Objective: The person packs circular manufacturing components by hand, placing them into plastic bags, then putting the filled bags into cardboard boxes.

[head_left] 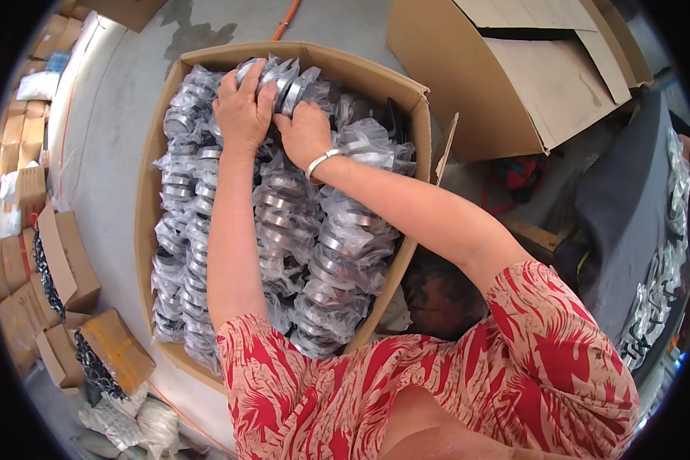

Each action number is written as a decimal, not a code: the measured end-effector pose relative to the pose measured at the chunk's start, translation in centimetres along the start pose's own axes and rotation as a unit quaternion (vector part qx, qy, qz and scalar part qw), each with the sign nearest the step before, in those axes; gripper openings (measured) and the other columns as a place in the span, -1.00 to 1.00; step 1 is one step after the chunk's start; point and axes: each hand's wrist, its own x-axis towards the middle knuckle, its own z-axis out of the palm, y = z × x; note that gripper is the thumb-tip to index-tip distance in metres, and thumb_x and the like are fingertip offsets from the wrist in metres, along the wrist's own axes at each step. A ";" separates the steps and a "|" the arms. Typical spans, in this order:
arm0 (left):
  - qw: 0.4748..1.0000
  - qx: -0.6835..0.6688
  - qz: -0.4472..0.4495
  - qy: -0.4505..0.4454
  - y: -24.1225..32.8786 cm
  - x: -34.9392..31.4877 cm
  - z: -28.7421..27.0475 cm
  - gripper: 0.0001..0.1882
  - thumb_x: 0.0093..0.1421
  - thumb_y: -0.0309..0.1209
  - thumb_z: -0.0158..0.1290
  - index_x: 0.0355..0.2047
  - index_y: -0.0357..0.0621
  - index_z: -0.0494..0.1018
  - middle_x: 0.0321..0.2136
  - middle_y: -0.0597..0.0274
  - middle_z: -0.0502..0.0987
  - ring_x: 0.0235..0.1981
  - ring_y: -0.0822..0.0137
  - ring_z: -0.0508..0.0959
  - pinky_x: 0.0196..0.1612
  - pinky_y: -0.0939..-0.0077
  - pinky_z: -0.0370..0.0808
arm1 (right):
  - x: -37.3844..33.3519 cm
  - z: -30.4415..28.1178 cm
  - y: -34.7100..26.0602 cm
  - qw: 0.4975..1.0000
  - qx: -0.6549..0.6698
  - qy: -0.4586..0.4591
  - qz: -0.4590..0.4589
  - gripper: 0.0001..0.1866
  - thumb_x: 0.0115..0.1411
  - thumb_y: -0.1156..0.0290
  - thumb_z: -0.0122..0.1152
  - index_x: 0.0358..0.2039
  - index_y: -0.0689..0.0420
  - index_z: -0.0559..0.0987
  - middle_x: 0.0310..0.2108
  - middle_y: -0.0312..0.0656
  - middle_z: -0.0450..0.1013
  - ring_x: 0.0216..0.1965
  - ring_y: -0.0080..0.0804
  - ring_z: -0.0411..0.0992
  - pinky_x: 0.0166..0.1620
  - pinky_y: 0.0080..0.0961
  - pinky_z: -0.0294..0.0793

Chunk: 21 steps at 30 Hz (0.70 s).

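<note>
A large open cardboard box is packed with rows of round metal parts in clear plastic, standing on edge like stacked rings. At its far end, my left hand is closed over several wrapped metal rings, fingers on top and thumb toward me. My right hand presses against the near right side of the same rings, its fingers curled and its fingertips partly hidden. A silvery bangle circles my right wrist. Between the rows near my hands there is a darker gap.
Another big cardboard box stands at the far right, its flaps partly folded. A dark grey surface at the right bears small plastic bags. Opened cartons with dark contents sit at the left. An orange hose lies on the concrete floor.
</note>
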 end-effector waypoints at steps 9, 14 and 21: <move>0.996 -0.040 -0.052 0.053 1.0 -0.2 0.9 -0.62 0.08 -0.05 -0.03 -0.08 0.26 0.43 -0.20 0.14 0.38 -0.16 0.10 0.40 -0.14 0.18 0.29 | 1.3 -1.9 -0.9 0.998 -0.059 -0.012 -0.037 -0.58 0.00 0.19 0.16 -0.48 0.40 0.50 -0.46 0.22 0.44 -0.34 0.14 0.42 -0.25 -0.15 0.40; 0.997 -0.010 -0.073 0.023 0.8 -0.8 0.4 -0.63 0.11 -0.09 -0.06 -0.07 0.21 0.41 -0.30 0.14 0.38 -0.24 0.10 0.41 -0.21 0.17 0.31 | 1.4 -2.0 -0.6 0.994 -0.058 -0.070 -0.057 -0.62 0.01 0.22 0.16 -0.46 0.39 0.52 -0.41 0.24 0.44 -0.31 0.14 0.43 -0.21 -0.15 0.42; 0.998 -0.001 -0.064 -0.002 0.9 -1.0 0.7 -0.59 0.15 -0.05 -0.14 -0.01 0.22 0.36 -0.29 0.07 0.37 -0.23 0.04 0.40 -0.18 0.15 0.31 | 2.4 -3.5 -0.9 0.993 -0.049 -0.110 -0.012 -0.59 -0.08 0.19 0.22 -0.45 0.38 0.54 -0.39 0.25 0.44 -0.28 0.09 0.45 -0.18 -0.22 0.44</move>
